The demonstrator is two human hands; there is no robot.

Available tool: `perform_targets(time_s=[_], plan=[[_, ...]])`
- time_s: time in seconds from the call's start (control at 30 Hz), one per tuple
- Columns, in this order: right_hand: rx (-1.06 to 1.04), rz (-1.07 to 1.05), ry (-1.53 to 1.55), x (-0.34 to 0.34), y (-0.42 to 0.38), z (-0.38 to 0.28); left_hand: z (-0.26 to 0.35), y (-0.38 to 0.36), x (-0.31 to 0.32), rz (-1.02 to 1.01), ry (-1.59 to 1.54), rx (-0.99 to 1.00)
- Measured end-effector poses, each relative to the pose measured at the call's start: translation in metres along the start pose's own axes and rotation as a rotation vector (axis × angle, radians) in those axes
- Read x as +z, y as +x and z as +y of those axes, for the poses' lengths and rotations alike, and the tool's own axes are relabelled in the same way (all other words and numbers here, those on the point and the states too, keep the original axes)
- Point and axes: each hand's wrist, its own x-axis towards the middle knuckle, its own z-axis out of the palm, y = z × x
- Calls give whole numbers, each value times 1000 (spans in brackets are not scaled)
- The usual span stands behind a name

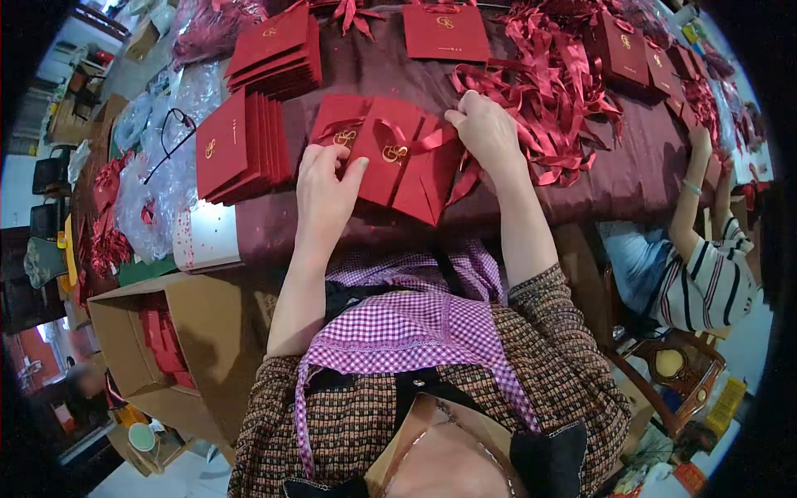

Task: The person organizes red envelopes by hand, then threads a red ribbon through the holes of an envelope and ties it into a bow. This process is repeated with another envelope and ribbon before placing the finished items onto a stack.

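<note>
Red paper gift bags [383, 184] with gold lettering lie flat and overlapping in front of me on the cloth. My left hand [326, 187] is curled over their near left edge, thumb on the paper, holding a bag down. A red satin ribbon [432, 139] loops across the upper bag and runs to the right. At that end my right hand [486, 129] is closed, thumb and fingers pinched on the ribbon; its fingertips are partly hidden. A tangled heap of loose red ribbons [560, 91] lies just beyond my right hand.
Stacked red bags [241, 149] stand at left, with another stack [278, 54] behind. One bag [446, 33] lies at the back. Glasses [172, 143] rest on clear plastic. An open carton [191, 332] holds red items at lower left. A co-worker in a striped top [706, 282] sits at right.
</note>
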Motion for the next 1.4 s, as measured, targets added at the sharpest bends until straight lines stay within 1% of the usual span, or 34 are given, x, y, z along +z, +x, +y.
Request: perform_targets(time_s=[0.03, 0.1, 0.17, 0.2, 0.27, 0.3, 0.37, 0.4, 0.47, 0.5, 0.53, 0.57, 0.6, 0.63, 0.67, 0.7, 0.73, 0.8, 0.87, 0.9, 1.03, 1.1, 1.17, 1.33, 1.4], plan=[[-46, 20, 29, 3, 2, 2, 0, 1, 1, -5, 4, -1], [-68, 16, 41, 2, 2, 1, 3, 2, 3, 4, 15, 7], [-116, 178, 180, 0, 1, 0, 2, 2, 4, 15, 30, 13], [-156, 232, 397, -1, 3, 0, 1, 2, 4, 23, 40, 39], [-130, 261, 619, -13, 0, -6, 0, 2, 6, 29, 50, 63], [-161, 238, 732, -20, 1, -8, 1, 2, 6, 23, 30, 53], [-6, 94, 1298, -37, -8, -27, 1, 3, 7, 15, 10, 42], [-36, 26, 1400, -37, -10, -26, 1, 3, 8, 18, 25, 58], [-91, -98, 1453, -42, -22, -33, 1, 4, 9, 19, 41, 73], [-126, -134, 1443, -42, -29, -40, 1, 4, 9, 20, 48, 82], [-80, -227, 1478, -48, -40, -51, 1, 4, 9, 20, 55, 91], [-42, -353, 1375, -43, -46, -55, 1, 5, 9, 17, 58, 91], [-265, -313, 1213, -33, -50, -58, 3, 5, 9, 25, 63, 84], [-352, -220, 1035, -18, -55, -61, 4, 5, 8, 32, 67, 78], [-375, -174, 920, -7, -58, -62, 5, 6, 6, 29, 70, 79], [-396, -129, 804, 1, -60, -64, 6, 7, 4, -31, -18, -17], [-414, -59, 758, 8, -62, -65, 5, 8, 2, -91, -106, -114], [-415, -31, 729, 17, -62, -64, -8, 11, 2, -132, -101, -126], [-394, -5, 694, 21, -62, -64, -11, 10, -3, -271, -271, -211], [-387, -6, 699, 22, -62, -64, -10, 9, -5, -279, -302, -216], [-364, 11, 731, 29, -63, -62, -11, 8, -5, -281, -322, -211], [-364, 38, 734, 31, -62, -63, -8, 6, -5, -239, -333, -190], [-306, 41, 797, 31, -63, -65, -4, 5, -6, -237, -362, -198], [-299, 85, 744, 31, -64, -68, -6, 5, -3, -228, -430, -210], [-290, 98, 738, 31, -64, -70, -7, 5, -3, -224, -502, -240]])
